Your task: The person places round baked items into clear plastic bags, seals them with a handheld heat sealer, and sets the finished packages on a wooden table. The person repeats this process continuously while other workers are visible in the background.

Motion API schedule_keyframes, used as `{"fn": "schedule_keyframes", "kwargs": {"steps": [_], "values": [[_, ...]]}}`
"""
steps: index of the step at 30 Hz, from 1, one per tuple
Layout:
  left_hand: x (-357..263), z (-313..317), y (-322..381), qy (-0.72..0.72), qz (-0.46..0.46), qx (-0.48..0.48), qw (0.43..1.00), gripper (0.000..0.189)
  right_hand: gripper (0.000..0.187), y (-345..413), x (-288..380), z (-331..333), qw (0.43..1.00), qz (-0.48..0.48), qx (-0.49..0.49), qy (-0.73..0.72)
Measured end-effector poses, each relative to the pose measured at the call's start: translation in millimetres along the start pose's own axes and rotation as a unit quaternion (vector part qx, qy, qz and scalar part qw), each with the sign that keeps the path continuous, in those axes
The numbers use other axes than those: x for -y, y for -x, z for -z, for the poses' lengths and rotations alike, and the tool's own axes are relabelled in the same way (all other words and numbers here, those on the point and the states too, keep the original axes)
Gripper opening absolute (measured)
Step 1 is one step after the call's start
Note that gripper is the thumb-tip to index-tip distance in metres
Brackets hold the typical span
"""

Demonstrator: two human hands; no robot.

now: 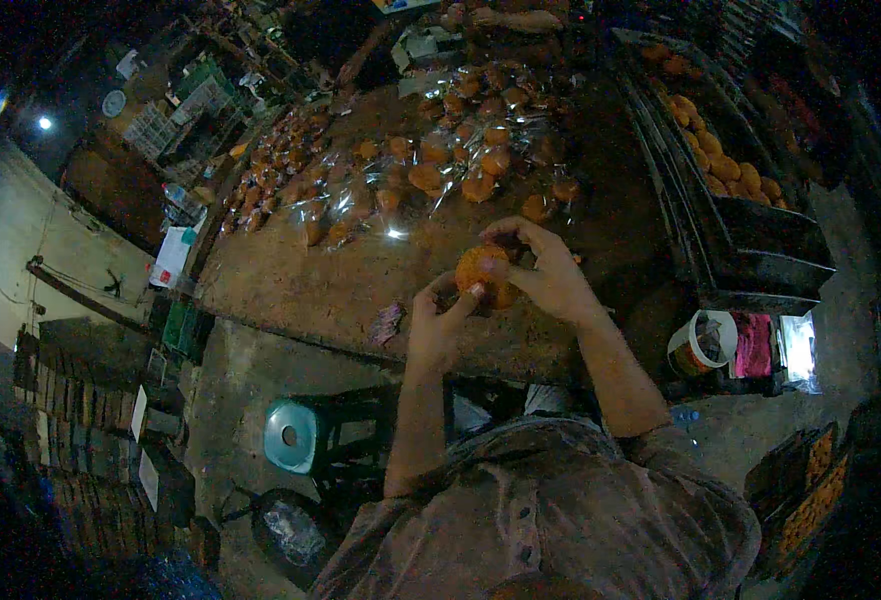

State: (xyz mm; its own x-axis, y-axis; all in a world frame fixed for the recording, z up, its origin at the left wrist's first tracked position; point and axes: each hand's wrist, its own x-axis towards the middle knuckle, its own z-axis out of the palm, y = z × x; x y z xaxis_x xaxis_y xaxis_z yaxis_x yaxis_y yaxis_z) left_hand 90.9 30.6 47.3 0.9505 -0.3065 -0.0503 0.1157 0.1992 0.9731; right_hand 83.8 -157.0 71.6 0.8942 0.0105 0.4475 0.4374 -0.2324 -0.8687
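Observation:
A round orange-brown baked bun (478, 268) is held up between my hands over the near part of a wooden table (290, 289). My left hand (439, 319) grips it from the lower left, thumb across its face. From the right, my right hand (549, 270) has its thumb against the bun, with fingers curled by the upper edge. Whether clear film covers this bun is too dim to tell. Beyond my hands lie many buns in shiny clear wrapping (478, 161). A small crumpled purple piece (388, 324) rests left of my left hand.
Smaller wrapped pieces (275, 165) crowd the table's left side. On the right stands a dark tray (770, 232) of unwrapped buns (722, 166). A white bucket (714, 337) sits below it. A teal stool (292, 436) is at lower left. Another person's arm (515, 20) shows across the table.

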Motion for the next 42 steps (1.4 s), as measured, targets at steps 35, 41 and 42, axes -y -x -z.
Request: {"fn": "schedule_keyframes", "kwargs": {"steps": [35,41,42], "values": [[19.4,-15.4,-15.6,0.081,-0.129,-0.008,0.988,0.033,0.022,33.2,-49.4,-21.2,0.976,-0.065,-0.195,-0.078],[40.2,-20.9,12.9,-0.22,-0.088,0.0,0.971,0.037,0.02,29.9,-33.8,-7.3,0.972,-0.075,-0.161,-0.154],[45.6,-25.9,15.6,-0.254,-0.105,-0.026,0.961,0.038,0.021,29.4,-33.5,-5.6,0.976,-0.097,-0.16,-0.115]]}}
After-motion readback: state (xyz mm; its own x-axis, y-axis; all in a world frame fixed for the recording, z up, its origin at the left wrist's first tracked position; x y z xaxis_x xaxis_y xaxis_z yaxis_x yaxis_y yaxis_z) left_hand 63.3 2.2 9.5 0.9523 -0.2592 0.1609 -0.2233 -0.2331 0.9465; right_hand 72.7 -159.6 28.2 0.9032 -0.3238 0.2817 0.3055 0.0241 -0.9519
